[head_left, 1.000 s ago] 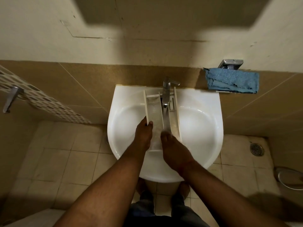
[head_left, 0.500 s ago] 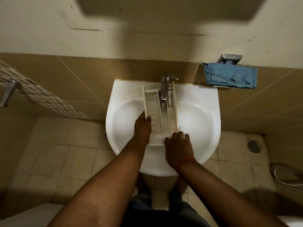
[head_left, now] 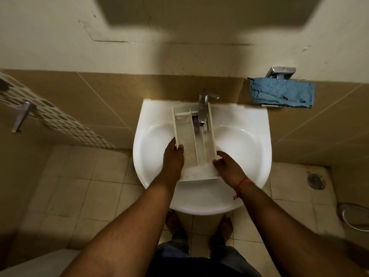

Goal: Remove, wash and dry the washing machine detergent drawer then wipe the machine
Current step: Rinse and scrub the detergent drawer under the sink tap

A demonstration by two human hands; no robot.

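Note:
The white detergent drawer [head_left: 191, 142] lies lengthwise in the white sink [head_left: 245, 140], its far end under the chrome tap [head_left: 203, 108]. Water runs from the tap into the drawer's right compartment and pools at the near end. My left hand [head_left: 172, 158] grips the drawer's left wall, thumb hooked over the edge. My right hand [head_left: 225, 165] sits at the near right corner, fingers curled against the right wall.
A blue cloth [head_left: 281, 94] hangs on a chrome wall holder to the right of the sink. The tiled floor has a drain [head_left: 316, 181] at right. A white curved object [head_left: 353, 216] lies at the right edge. A chrome handle [head_left: 22, 116] is on the left wall.
My right hand has moved from the drawer's near middle, inside the compartments, out to its near right corner. The left hand has kept its grip on the left wall.

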